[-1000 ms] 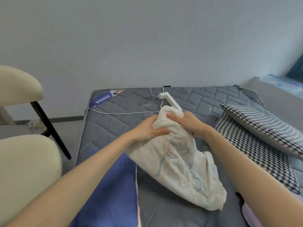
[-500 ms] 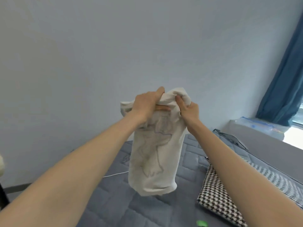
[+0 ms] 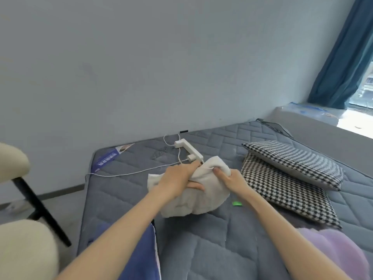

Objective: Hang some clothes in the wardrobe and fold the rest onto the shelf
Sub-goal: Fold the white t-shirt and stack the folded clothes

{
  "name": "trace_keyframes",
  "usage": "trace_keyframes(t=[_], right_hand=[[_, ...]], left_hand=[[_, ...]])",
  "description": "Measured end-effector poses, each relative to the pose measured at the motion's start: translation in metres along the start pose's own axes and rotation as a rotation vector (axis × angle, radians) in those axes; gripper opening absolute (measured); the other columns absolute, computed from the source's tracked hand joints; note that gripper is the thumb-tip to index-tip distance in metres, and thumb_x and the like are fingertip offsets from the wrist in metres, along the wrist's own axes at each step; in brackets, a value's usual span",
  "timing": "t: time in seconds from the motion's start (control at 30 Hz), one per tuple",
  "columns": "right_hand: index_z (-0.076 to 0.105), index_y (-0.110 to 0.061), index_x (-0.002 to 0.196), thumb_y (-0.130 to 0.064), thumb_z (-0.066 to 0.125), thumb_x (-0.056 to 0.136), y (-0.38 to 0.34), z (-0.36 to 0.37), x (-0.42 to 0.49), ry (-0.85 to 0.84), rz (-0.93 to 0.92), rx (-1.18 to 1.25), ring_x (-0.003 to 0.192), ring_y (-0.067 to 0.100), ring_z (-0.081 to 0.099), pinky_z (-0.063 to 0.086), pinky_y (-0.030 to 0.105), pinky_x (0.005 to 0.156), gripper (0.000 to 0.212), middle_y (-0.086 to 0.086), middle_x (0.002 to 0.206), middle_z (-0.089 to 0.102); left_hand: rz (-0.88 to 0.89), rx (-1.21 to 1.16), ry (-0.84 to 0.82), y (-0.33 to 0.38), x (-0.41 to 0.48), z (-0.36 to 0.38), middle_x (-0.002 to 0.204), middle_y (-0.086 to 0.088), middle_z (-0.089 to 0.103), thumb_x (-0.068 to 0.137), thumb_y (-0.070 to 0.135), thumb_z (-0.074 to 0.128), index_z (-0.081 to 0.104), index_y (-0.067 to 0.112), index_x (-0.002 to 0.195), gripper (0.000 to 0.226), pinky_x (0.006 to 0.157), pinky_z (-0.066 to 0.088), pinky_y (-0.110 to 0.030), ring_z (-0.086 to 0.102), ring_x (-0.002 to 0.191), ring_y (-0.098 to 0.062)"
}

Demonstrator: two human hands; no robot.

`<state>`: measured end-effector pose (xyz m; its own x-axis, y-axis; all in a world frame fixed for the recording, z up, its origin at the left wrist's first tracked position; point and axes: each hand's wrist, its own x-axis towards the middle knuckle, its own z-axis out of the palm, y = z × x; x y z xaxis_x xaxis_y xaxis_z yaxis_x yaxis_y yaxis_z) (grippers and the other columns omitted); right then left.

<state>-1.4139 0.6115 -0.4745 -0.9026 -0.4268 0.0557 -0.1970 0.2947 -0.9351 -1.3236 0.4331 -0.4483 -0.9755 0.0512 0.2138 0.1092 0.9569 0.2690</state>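
Now bunched on mattress: white garment. Gripped at 12 o'clock edge by left hand and right hand, fingers curled into cloth. Bulk at 6 o'clock from fingers; long axis 9-to-3; both hands equally near.

On the mattress, the garment, held by left hand and right hand. Just behind the garment, a power strip; to its right, two stacked pillows; to its left, beyond the mattress edge, a chair

A home bedroom: bare quilted mattress, houndstooth pillows, blue curtain.
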Motion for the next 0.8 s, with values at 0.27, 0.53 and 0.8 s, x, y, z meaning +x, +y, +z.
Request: trace_keyframes(t=[0.27,0.53,0.8], right_hand=[[0.07,-0.014,0.082,-0.039,0.061,0.089,0.086,-0.007,-0.108,-0.118,0.206,0.061,0.068,0.004,0.064,0.047,0.015,0.057,0.027,-0.008,0.074,0.071],[0.068,-0.026,0.094,-0.047,0.058,0.089,0.128,-0.015,-0.161,-0.183,0.272,0.004,0.09,0.008,0.067,0.052,0.018,0.073,0.024,-0.008,0.094,0.072],[0.064,-0.022,0.083,-0.032,0.065,0.088,0.167,0.009,-0.15,0.039,0.194,-0.015,0.072,-0.002,0.056,0.042,0.01,0.061,0.011,-0.009,0.082,0.066]], left_hand=[[-0.005,-0.297,-0.218,0.046,-0.081,0.086,0.088,0.006,0.057,0.081,0.051,0.061,0.044,0.029,0.096,0.031,0.066,0.037,-0.029,0.054,0.083,-0.019],[-0.035,-0.384,-0.48,0.068,-0.113,0.131,0.081,0.014,0.049,0.078,0.058,0.065,0.041,0.025,0.092,0.044,0.063,0.033,-0.024,0.048,0.078,-0.012],[-0.231,-0.369,-0.53,0.034,-0.13,0.165,0.134,0.001,0.051,0.082,0.058,0.06,0.038,0.021,0.136,0.069,0.099,0.04,-0.033,0.05,0.117,-0.016]])
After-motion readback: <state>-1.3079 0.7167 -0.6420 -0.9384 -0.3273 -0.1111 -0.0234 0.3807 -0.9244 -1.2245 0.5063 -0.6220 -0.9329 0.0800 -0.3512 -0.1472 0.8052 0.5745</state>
